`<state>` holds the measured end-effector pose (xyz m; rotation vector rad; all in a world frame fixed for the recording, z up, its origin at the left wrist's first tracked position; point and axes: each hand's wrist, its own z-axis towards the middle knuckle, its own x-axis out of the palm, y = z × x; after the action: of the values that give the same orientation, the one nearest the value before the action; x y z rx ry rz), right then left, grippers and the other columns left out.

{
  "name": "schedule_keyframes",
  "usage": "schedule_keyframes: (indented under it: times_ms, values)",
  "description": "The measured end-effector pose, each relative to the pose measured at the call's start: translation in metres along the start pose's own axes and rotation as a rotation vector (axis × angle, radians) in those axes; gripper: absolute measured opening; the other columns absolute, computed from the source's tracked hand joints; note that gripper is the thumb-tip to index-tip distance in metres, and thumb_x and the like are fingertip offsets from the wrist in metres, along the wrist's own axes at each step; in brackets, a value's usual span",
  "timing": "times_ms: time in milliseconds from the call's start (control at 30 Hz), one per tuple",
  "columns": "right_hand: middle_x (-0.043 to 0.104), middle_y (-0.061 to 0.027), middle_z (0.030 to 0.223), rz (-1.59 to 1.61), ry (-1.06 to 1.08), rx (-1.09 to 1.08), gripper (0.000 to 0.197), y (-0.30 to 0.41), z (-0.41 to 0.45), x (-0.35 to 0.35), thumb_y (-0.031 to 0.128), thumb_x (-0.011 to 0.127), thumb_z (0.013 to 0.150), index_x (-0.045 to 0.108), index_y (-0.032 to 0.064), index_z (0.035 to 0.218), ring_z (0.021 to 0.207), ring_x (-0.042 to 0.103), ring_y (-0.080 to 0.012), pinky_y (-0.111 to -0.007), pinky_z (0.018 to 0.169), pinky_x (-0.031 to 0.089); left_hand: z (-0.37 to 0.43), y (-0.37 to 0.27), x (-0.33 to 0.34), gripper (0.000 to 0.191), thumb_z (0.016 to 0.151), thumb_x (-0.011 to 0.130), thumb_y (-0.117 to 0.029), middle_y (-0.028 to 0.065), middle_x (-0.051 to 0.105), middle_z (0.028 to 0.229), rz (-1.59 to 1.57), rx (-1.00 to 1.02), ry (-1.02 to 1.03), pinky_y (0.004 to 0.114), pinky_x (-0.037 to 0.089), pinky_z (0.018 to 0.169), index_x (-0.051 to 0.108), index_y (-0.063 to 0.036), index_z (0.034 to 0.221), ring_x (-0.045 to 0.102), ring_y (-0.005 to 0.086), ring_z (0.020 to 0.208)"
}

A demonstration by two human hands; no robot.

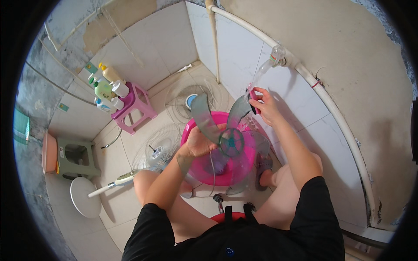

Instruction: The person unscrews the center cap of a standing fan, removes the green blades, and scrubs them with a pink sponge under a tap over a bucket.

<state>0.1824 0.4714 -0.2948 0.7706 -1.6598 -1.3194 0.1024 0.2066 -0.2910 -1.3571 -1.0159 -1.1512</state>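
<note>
My left hand [204,138] supports a translucent grey-green fan blade assembly [203,112] near its round hub, partly behind one blade. Between the fingers and thumb of my right hand [266,106] is a pink brush [254,106] with a dark underside, against the tip of the upper right blade. Water [258,76] runs from a wall tap [278,55] onto the brush and that blade. Below the blades stands a bright pink basin [192,127] with water in it; the blades hide part of its inside.
Wire fan guards [176,86] and a floor fan [130,176] with a round white base lie on the tiles to the left. Pump bottles [103,89] crowd a pink stool [138,107]. A green stool [76,158] stands by the left wall. A pipe [329,101] runs along the right wall.
</note>
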Motion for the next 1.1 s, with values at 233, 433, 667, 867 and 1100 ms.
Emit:
schedule_keyframes:
  times_ms: [233,433,667,867,1100]
  values:
    - [0.058,-0.0081,0.092,-0.355,-0.298,-0.044,0.053,-0.016,0.001,0.000,0.003,0.070,0.075,0.048,0.0108,0.122,0.074,0.057,-0.0132,-0.025,0.060,0.047,0.003,0.011,0.011,0.063,0.080,0.057,-0.021,0.0092,0.051,0.124,0.337,0.265,-0.244,0.030,0.045,0.064,0.034,-0.0077,0.137,0.055,0.0185,0.094]
    - [0.061,-0.0075,0.088,-0.525,-0.245,-0.201,0.043,-0.017,-0.009,0.013,0.004,0.072,0.071,0.056,0.0070,0.110,0.080,0.059,-0.0182,-0.030,0.071,0.047,0.018,0.021,0.029,0.064,0.083,0.057,-0.002,0.0070,0.057,0.109,0.578,0.219,-0.601,0.024,0.040,0.055,0.029,-0.0085,0.140,0.054,0.0111,0.079]
    - [0.059,-0.0119,0.096,-0.686,0.431,-0.276,0.047,0.015,-0.036,0.040,0.004,0.072,0.067,0.063,0.0099,0.113,0.091,0.057,-0.0252,-0.033,0.082,0.046,0.008,0.002,-0.001,0.054,0.080,0.045,-0.003,0.0125,0.061,0.107,0.481,0.305,-0.636,0.023,0.036,0.047,0.036,-0.0046,0.134,0.055,0.0137,0.064]
    - [0.055,-0.0106,0.087,-0.888,0.189,-0.342,0.045,0.007,-0.023,0.020,0.004,0.073,0.067,0.065,0.0099,0.111,0.081,0.057,-0.0224,-0.031,0.077,0.046,0.014,0.004,0.005,0.057,0.075,0.045,-0.003,0.0138,0.061,0.107,0.494,0.264,-0.582,0.023,0.037,0.046,0.038,-0.0034,0.132,0.052,0.0136,0.060]
    - [0.053,-0.0074,0.080,-0.922,0.071,-0.293,0.041,-0.007,-0.013,0.008,0.005,0.073,0.067,0.068,0.0143,0.106,0.073,0.055,-0.0196,-0.032,0.067,0.046,0.020,0.009,-0.001,0.057,0.076,0.042,0.000,0.0142,0.059,0.110,0.523,0.202,-0.564,0.027,0.039,0.047,0.037,-0.0024,0.132,0.055,0.0164,0.069]
